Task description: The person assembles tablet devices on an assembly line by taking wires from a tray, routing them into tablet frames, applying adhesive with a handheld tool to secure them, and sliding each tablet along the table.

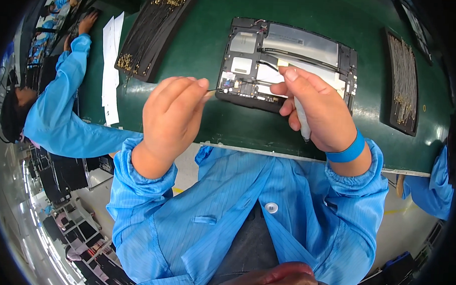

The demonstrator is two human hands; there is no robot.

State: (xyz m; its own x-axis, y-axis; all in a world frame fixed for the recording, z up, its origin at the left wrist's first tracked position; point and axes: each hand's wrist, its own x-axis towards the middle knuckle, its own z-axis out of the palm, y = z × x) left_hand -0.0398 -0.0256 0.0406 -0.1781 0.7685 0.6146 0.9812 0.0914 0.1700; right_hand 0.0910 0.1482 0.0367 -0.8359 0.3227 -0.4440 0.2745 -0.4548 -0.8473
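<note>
In front of me on the green table lies an opened flat electronic device (pixel 247 97), its circuit board, silver panels and black cables exposed. My left hand (pixel 171 113) is closed in a pinch just off the device's left edge, holding a thin dark cable (pixel 212 90) that runs toward the board. Over the lower middle of the device, my right hand (pixel 322 108) is closed around a whitish pen-like tool (pixel 302 120), whose dark tip points down toward me. A blue band circles the right wrist. What the right fingertips touch on the device is partly hidden.
A black tray (pixel 164 37) of dark cables with gold ends sits to the left, beside white paper strips (pixel 110 63). Another tray (pixel 403 81) of greyish cables stands at the right. A co-worker's blue sleeve (pixel 64 96) reaches along the table's left end.
</note>
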